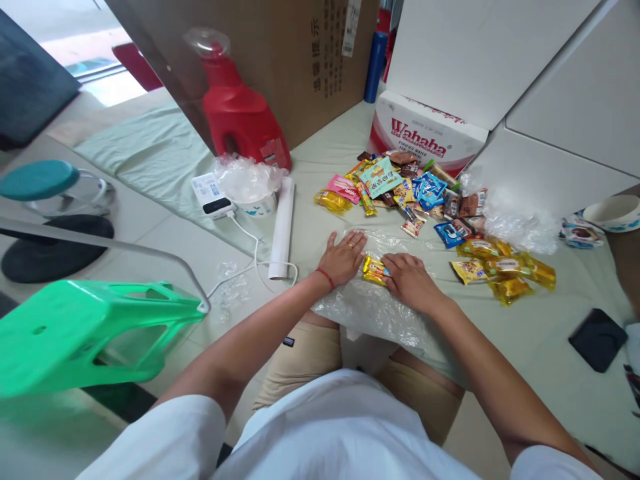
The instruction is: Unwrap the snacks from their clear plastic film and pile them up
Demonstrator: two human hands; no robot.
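Note:
A small yellow snack packet lies on a sheet of clear plastic film at the table's front edge. My left hand, with a red string at the wrist, rests flat on the film to the left of the packet, fingers stretched out. From the other side, my right hand lies flat, its fingers and thumb over the packet's right end. Beyond both hands spreads a pile of wrapped snacks in many colours. More yellow packets lie to the right.
A Wahaha carton stands behind the pile, crumpled plastic at its right. To the left are a white roll, a plastic-covered tub, a power bank with cable, and a red jug. A green stool lies tipped nearby.

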